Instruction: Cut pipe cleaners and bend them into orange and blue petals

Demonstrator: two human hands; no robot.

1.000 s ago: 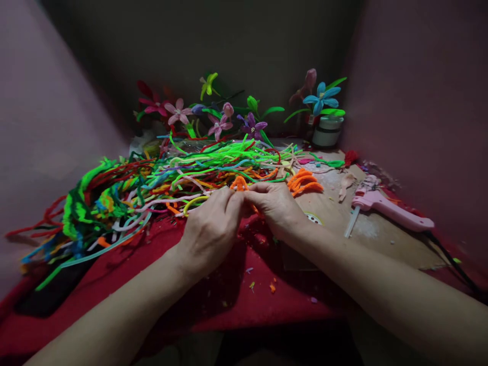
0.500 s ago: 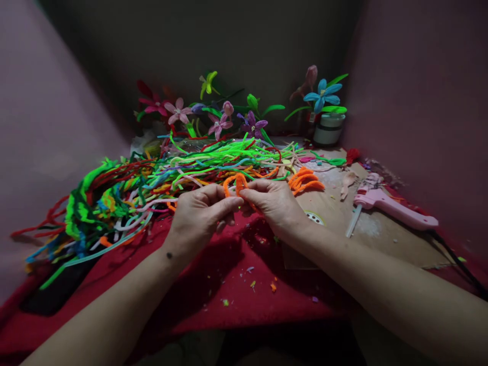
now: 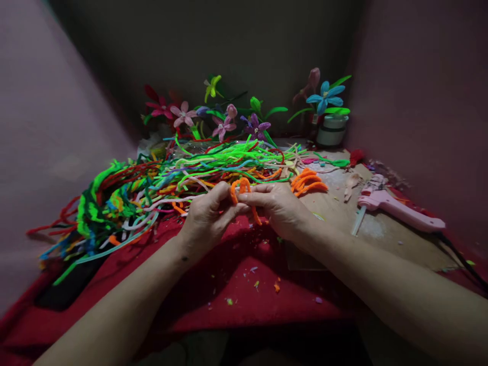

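Between my two hands is an orange pipe cleaner (image 3: 240, 183), bent into a loop at the top with one end hanging below the fingers. My left hand (image 3: 209, 213) pinches its left side between thumb and fingers. From the other side, my right hand (image 3: 280, 208) grips it, fingertips nearly touching those of the left. Just beyond my right hand lies a bunch of bent orange pipe cleaner pieces (image 3: 308, 181) on a cardboard sheet (image 3: 396, 249). Behind my left hand spreads a big tangle of coloured pipe cleaners (image 3: 221, 157).
A pink glue gun (image 3: 400, 208) rests on the cardboard at right, its cord trailing off. Pipe cleaner flowers (image 3: 257, 127) stand at the back, near a small white jar (image 3: 332, 131). A dark flat object (image 3: 64, 290) lies on the red cloth (image 3: 190, 305), with scattered fuzz bits.
The orange loop has turned between my fingers, and its lower end now hangs in sight. My left hand has curled in more tightly. The whole view has shifted slightly.
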